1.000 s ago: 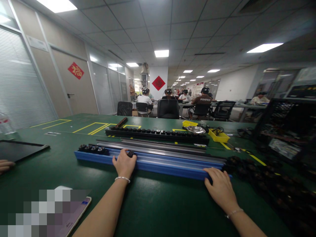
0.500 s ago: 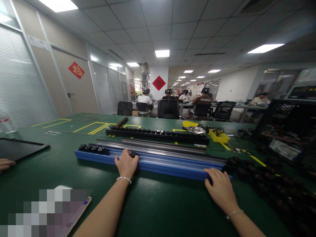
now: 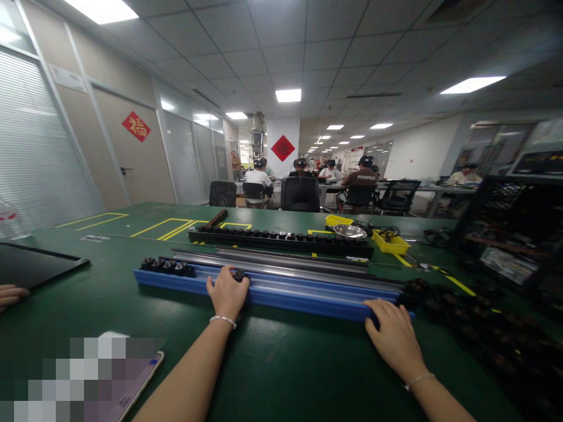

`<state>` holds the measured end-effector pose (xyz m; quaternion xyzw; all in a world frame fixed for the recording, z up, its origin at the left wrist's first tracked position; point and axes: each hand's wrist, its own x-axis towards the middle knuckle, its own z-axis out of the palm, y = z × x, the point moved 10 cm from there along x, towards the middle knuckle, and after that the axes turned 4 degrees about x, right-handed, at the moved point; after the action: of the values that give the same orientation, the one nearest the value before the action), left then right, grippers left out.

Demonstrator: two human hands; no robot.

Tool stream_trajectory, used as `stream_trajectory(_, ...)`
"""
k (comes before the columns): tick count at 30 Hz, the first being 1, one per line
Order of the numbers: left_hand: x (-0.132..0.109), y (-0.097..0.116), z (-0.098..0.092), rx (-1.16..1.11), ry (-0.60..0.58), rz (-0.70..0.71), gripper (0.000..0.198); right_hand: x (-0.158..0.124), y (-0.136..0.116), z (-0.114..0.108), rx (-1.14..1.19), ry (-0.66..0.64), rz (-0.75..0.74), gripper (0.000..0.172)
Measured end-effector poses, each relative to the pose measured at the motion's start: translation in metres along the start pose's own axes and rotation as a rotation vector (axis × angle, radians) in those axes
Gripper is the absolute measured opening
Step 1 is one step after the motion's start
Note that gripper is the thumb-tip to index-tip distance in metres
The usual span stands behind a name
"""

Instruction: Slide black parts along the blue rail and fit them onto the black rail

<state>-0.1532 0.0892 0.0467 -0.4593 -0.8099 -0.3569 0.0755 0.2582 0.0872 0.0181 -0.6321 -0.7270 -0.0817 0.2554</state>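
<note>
A long blue rail (image 3: 299, 296) lies across the green table (image 3: 281, 363) in front of me. My left hand (image 3: 227, 293) rests on the rail near its middle, fingers curled over a small black part (image 3: 240, 274) sitting in the channel. Several black parts (image 3: 167, 266) are lined up at the rail's left end. My right hand (image 3: 393, 334) lies on the rail's right end, fingers pressed down over its edge.
Grey metal rails (image 3: 272, 261) and a black rail (image 3: 281, 240) filled with parts lie behind. Yellow trays (image 3: 389, 242), a metal bowl (image 3: 349, 231), a pile of black parts (image 3: 475, 328), a black crate (image 3: 510, 228), a phone (image 3: 136, 381), a dark tray (image 3: 30, 266). Another person's hand (image 3: 11, 293) at left; people sit beyond.
My left hand has slid slightly to the right along the blue rail with the black part. My right hand has stayed in place.
</note>
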Motion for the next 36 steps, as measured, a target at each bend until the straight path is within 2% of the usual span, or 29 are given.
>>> stream_trajectory(11,-0.002,0.005,0.005,0.004,-0.011,0.03,0.035,0.0,0.002,0.003,0.0,-0.047,0.022,0.039)
stream_trajectory(25,-0.005,0.01,0.009,-0.003,-0.001,0.083,0.034,-0.001,0.001,0.001,-0.011,0.002,-0.007,0.038)
stream_trajectory(36,-0.006,0.013,0.009,-0.026,0.008,0.106,0.034,-0.001,0.001,0.002,-0.004,-0.041,0.014,0.04)
